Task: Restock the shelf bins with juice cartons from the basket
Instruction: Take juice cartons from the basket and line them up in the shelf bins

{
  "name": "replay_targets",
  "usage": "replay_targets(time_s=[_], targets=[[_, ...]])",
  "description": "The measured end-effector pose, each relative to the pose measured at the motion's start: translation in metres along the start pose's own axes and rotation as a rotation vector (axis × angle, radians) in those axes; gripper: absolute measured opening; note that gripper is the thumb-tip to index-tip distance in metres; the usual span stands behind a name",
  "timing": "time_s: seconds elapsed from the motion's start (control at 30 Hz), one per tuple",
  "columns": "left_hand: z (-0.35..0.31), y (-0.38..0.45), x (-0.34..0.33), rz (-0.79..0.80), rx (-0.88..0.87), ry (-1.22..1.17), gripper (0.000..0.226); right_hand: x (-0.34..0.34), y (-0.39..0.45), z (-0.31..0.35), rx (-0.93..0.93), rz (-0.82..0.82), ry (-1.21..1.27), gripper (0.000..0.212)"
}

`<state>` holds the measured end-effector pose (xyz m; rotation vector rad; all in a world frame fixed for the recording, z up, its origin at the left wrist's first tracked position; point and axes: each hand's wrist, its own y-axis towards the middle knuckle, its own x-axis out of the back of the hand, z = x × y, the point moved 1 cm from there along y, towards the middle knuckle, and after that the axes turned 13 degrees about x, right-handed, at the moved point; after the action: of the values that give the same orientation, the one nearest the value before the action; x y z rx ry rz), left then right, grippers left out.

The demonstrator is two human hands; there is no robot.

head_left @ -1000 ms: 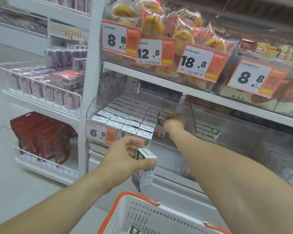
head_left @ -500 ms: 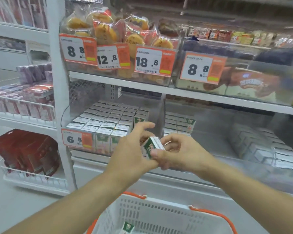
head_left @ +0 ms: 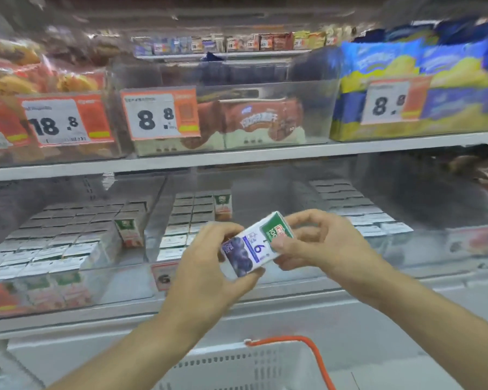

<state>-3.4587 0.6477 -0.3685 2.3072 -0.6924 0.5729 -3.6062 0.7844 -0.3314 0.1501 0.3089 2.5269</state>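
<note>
Both hands hold one blueberry juice carton (head_left: 255,244) between them, tilted, in front of the lower shelf. The left hand (head_left: 209,266) curls round its lower, blueberry-printed end, thumb underneath; the right hand (head_left: 316,243) pinches the green-topped upper end. Behind, three clear shelf bins sit side by side: the left bin (head_left: 68,249) packed with rows of cartons, the middle bin (head_left: 186,220) partly filled, the right bin (head_left: 358,209) with what looks like two or three blurred rows. One white basket (head_left: 237,367) with an orange handle (head_left: 307,353) sits near, below the hands. Three price tags on the upper shelf read 18.8 (head_left: 59,122), 8.8 (head_left: 158,115) and, blurred, 8.8 (head_left: 389,101).
</note>
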Motion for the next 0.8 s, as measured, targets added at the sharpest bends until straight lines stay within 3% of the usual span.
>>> replay_targets(time_s=[0.1,0.27,0.43,0.6,0.7,0.8], targets=[[-0.025,0.024,-0.045,0.023,-0.054,-0.027,0.061,0.046,0.003,-0.001,0.07,-0.146,0.018,0.033],[-0.051,0.06,-0.121,0.167,0.005,0.172,0.11,0.129,0.007,-0.018,0.269,-0.459,-0.03,0.028],[-0.055,0.077,-0.161,0.281,0.051,0.288,0.117,0.208,0.016,-0.036,0.407,-0.648,-0.306,0.033],[-0.05,0.07,-0.171,0.178,-0.011,0.43,0.112,0.259,0.066,-0.044,0.3,-0.611,-0.705,0.032],[-0.047,0.071,-0.173,0.158,-0.016,0.433,0.112,0.288,0.119,-0.068,0.185,-0.543,-0.787,0.037],[-0.044,0.073,-0.173,0.158,-0.026,0.422,0.114,0.298,0.174,-0.086,0.074,-0.359,-0.904,0.042]])
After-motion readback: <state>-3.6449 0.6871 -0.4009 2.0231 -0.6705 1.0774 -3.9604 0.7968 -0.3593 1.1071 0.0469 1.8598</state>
